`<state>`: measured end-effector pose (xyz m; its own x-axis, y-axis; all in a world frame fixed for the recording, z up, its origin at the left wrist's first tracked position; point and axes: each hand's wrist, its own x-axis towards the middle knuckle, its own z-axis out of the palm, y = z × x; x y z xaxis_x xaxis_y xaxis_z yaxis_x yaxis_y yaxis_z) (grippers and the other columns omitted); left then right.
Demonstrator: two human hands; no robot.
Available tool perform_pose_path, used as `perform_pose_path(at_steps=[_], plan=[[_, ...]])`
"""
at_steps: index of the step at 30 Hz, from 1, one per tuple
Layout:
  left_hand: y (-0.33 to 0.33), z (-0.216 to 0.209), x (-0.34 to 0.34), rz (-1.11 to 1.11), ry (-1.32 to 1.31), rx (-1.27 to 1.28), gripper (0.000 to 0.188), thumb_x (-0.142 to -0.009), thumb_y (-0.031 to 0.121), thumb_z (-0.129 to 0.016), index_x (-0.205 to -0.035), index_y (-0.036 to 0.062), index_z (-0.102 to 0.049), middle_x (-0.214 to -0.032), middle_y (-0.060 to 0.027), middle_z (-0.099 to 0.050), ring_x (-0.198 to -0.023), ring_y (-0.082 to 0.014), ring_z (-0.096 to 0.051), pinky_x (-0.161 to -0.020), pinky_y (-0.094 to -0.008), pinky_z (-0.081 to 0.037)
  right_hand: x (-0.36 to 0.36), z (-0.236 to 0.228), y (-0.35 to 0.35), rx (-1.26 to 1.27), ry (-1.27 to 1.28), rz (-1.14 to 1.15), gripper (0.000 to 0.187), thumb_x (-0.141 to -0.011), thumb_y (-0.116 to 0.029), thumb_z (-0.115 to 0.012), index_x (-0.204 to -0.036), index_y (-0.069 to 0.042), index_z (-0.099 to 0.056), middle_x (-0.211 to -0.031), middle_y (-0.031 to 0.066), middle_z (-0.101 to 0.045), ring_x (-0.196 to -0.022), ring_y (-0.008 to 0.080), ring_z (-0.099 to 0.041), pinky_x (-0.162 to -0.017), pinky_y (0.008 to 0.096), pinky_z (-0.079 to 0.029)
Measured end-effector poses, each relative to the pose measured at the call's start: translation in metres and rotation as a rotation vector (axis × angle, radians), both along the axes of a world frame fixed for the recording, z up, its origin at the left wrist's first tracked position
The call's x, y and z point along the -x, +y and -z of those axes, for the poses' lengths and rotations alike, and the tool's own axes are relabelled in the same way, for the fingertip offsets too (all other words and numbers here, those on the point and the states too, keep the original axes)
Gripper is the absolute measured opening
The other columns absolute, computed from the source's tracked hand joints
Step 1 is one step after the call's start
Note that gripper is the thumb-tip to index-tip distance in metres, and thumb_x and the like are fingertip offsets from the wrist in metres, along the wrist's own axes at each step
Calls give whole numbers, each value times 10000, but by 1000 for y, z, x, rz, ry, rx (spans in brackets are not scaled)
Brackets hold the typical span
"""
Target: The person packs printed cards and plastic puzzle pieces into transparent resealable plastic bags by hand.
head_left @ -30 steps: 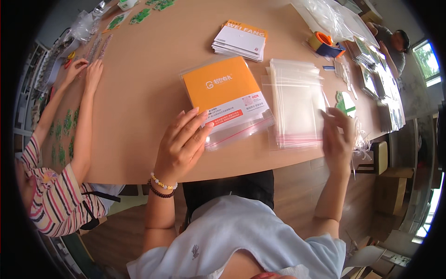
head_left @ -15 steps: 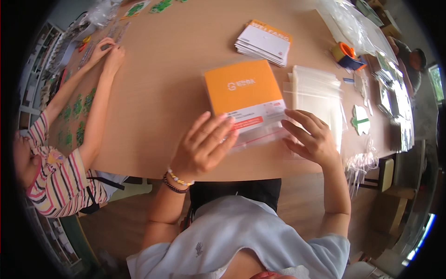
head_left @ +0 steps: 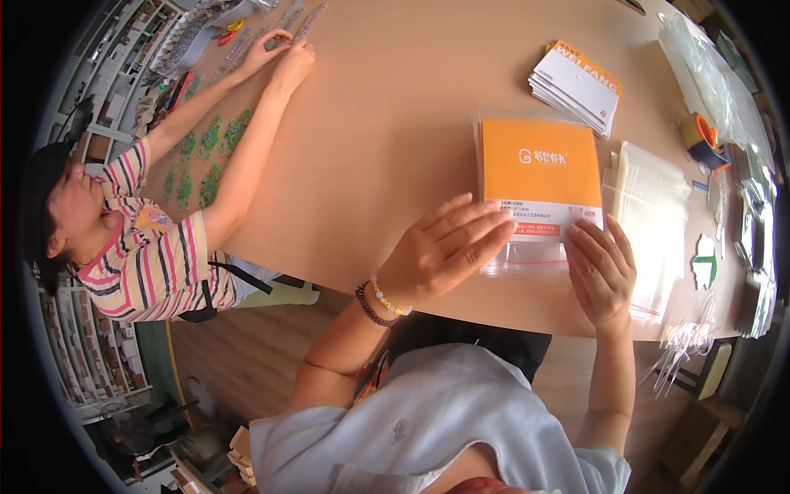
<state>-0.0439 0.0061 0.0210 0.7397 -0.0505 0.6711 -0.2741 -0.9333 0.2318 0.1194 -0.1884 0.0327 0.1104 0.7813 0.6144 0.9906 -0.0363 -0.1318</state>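
Observation:
A square orange package (head_left: pixel 539 160) in a clear plastic bag lies on the table in front of me, with a white label band across its lower part. My left hand (head_left: pixel 448 251) rests on the package's lower left, fingers stretched out and flat. On the lower right corner lie the fingers of my right hand (head_left: pixel 601 272), extended and slightly bent; its thumb is hidden. The transparent bag flap (head_left: pixel 527 257) with a pink line shows between my hands. Just right of the package is a pile of clear plastic bags (head_left: pixel 654 214).
Stacked printed cards (head_left: pixel 576 92) lie beyond the package. At the right are a tape dispenser (head_left: pixel 704 144), a green-and-white cutout (head_left: pixel 704 265) and white strings (head_left: pixel 690 344) over the edge. A co-worker's hands (head_left: pixel 288 59) handle a strip near green pieces (head_left: pixel 206 152).
The view has swung left, so the table's things appear farther right. The package sits straighter, and my right hand's fingers have come from its right edge onto its lower right corner.

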Motion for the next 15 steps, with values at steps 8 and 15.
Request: perform_pose_path(at_steps=[8, 15], plan=[[8, 8, 2, -53, 80, -56, 234, -786, 113, -667, -1017, 78, -683, -1190, -76, -632, -1156, -240, -570, -1000, -402, -432, -3, 1, 0, -12, 106, -91, 305, -689, -96, -752, -971, -28, -658, -1061, 104, -649, -1016, 292, -627, -879, 426, -502], [3, 5, -2, -12, 47, 133, 244, -754, 107, -724, -992, 71, -684, -1151, -77, -647, -1116, -251, -589, -977, -404, -440, 16, -3, 9, 65, 107, 16, 370, -712, -189, -745, -1057, -89, -655, -1155, 60, -618, -1101, 267, -581, -994, 475, -417]])
